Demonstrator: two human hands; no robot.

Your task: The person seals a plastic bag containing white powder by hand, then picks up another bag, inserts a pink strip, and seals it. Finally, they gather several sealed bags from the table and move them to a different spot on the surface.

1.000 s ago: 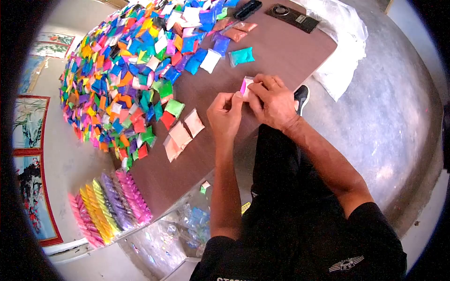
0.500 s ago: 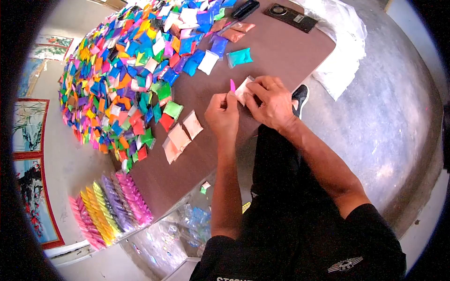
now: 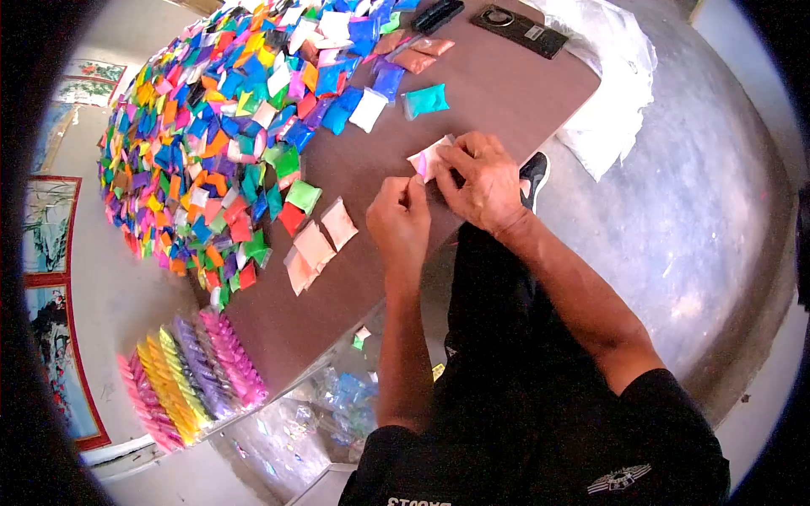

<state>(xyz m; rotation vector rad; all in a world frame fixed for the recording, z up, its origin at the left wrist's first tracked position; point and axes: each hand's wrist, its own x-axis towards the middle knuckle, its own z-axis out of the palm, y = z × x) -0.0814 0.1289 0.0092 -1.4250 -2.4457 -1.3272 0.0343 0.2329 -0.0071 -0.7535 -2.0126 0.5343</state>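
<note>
Near the front edge of the table, my right hand pinches a small pale peach packet by its right end. My left hand is closed around a small pink pointed tool, whose tip overlaps the packet's face; its lower part is hidden in my fingers. Left of my left hand lie several peach packets side by side. A teal packet rests beyond my hands, with a white packet beside it.
A large heap of colourful packets covers the far left of the brown table. Rows of twisted colourful packs stand at the near left corner. A phone, a black object and a white plastic bag are at the far end.
The pink tool's tip, formerly sticking up beside the packet, now lies across its face. More of the packet shows, and my two hands remain close together.
</note>
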